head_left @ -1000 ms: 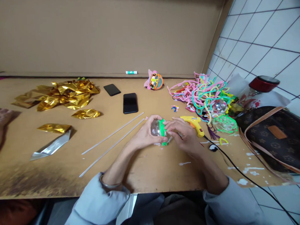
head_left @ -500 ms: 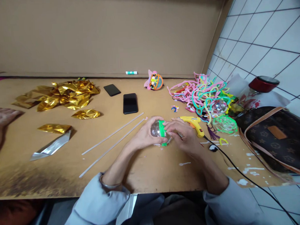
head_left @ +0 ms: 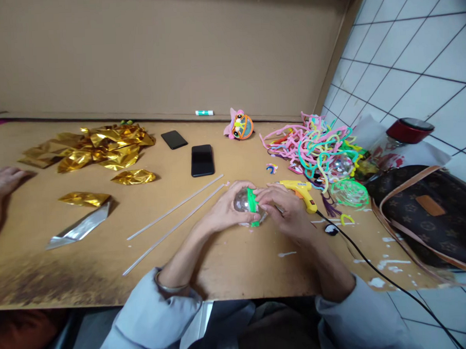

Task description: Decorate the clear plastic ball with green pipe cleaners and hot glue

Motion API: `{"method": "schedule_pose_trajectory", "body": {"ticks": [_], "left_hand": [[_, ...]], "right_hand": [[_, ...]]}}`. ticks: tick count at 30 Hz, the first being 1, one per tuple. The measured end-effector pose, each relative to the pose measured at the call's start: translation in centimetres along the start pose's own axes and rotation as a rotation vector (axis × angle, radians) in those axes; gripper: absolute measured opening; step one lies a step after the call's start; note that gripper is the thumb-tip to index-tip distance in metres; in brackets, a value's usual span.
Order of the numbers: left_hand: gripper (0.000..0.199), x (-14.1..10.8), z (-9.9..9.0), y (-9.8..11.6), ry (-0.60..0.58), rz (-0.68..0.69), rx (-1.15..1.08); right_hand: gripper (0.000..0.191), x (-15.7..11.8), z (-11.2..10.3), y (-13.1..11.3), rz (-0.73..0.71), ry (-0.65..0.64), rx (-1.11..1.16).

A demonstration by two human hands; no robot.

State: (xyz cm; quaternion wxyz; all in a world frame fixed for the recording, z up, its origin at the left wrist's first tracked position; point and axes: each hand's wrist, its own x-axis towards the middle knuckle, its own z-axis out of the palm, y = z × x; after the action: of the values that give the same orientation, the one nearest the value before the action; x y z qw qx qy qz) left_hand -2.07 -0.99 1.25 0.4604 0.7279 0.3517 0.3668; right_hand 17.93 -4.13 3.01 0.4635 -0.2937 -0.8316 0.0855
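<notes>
A clear plastic ball [head_left: 242,202] with a fuzzy green pipe cleaner [head_left: 251,200] around its middle is held just above the table or on it; I cannot tell which. My left hand [head_left: 224,210] wraps the ball from the left, thumb in front. From the right, my right hand [head_left: 283,208] presses its fingertips against the green band, and those fingers hide that side of the ball. Just beyond the right hand lies a yellow hot glue gun [head_left: 304,192] with a black cord.
Pink, teal and yellow pipe cleaners [head_left: 293,141] pile at the right, near a brown handbag [head_left: 423,212] and a red-lidded jar [head_left: 409,133]. Two phones [head_left: 202,160], clear sticks [head_left: 173,229] and gold foil [head_left: 111,144] lie leftward. Another person's hand [head_left: 5,182] rests at far left.
My hands and the ball stay almost still. At the far left, the other person's hand has shifted slightly to the left.
</notes>
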Motion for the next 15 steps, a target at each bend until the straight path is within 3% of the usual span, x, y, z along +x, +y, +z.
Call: {"method": "schedule_pose_trajectory", "body": {"ticks": [7, 13, 15], "left_hand": [[0.061, 0.08, -0.05, 0.12, 0.001, 0.034, 0.062], [0.083, 0.01, 0.02, 0.36, -0.014, -0.046, -0.005], [0.082, 0.10, 0.02, 0.41, -0.006, -0.041, 0.030]], "right_hand": [[0.012, 0.05, -0.04, 0.01, -0.003, -0.005, 0.009], [0.012, -0.09, 0.04, 0.13, 0.004, -0.004, 0.000], [0.012, -0.11, 0.05, 0.14, 0.009, -0.010, -0.003]]}}
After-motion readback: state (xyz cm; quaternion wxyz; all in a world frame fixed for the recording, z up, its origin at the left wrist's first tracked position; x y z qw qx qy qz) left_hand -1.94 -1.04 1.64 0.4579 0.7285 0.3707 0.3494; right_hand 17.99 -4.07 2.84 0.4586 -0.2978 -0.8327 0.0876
